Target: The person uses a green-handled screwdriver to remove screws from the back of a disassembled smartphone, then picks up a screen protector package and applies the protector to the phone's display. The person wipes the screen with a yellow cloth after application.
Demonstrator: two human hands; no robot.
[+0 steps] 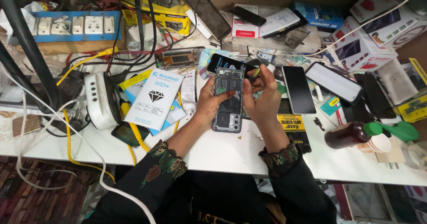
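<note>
A: Where is the work now?

B: The left hand grips the opened grey smartphone with its back cover off, holding it just above the white worktable. The right hand pinches a thin green-handled tool at the phone's upper edge.

A: So which step?

B: Mid-disassembly, I judge, working on the exposed internals. Any further move calls for a steady left-hand grip and fine tip control.
</note>
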